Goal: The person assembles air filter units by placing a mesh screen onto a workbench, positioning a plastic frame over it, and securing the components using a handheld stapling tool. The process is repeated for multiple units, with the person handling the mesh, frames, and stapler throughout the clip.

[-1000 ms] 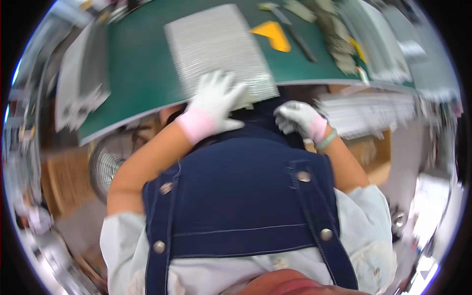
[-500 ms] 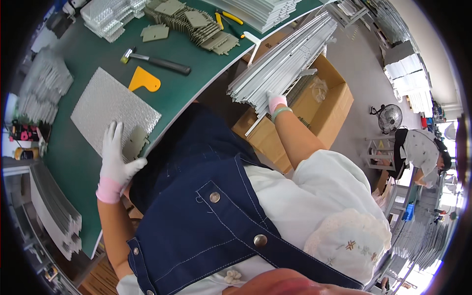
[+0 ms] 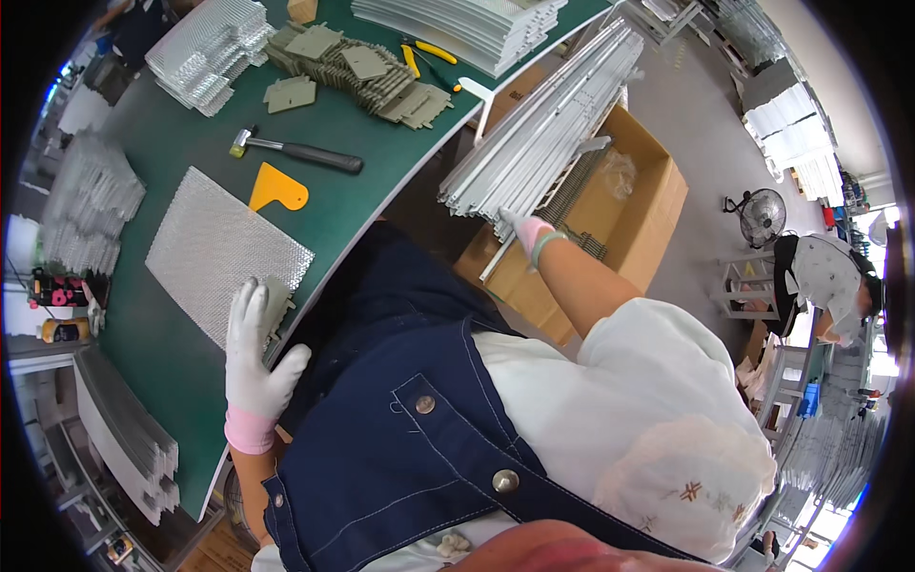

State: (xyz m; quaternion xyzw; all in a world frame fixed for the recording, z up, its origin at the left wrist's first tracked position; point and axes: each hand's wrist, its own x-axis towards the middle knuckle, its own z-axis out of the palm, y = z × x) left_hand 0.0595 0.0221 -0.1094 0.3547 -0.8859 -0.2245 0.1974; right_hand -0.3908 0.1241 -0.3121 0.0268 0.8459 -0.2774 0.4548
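Note:
My left hand (image 3: 253, 357), in a white glove with a pink cuff, is open with thumb apart. Its fingertips are at the near edge of a silvery honeycomb-textured sheet (image 3: 214, 257) lying on the green table. Beside them is a small olive notched plate (image 3: 277, 303) on the sheet's near corner, partly hidden by the hand. My right hand (image 3: 530, 232), gloved too, reaches to the near ends of a bundle of long silver metal strips (image 3: 548, 124). Its fingers are pressed together at a strip end; the exact grip is partly hidden.
The strips lie over an open cardboard box (image 3: 648, 191). On the table (image 3: 334, 224) are a hammer (image 3: 305, 153), a yellow scraper (image 3: 276, 189), stacked olive plates (image 3: 357, 71), pliers (image 3: 424, 55) and silver panel stacks (image 3: 210, 52). A fan (image 3: 761, 217) and another person (image 3: 824, 281) are at right.
My right hand has drawn back slightly from the strips toward me. My left hand has shifted right and toward me, off most of the sheet. The view has also shifted a little.

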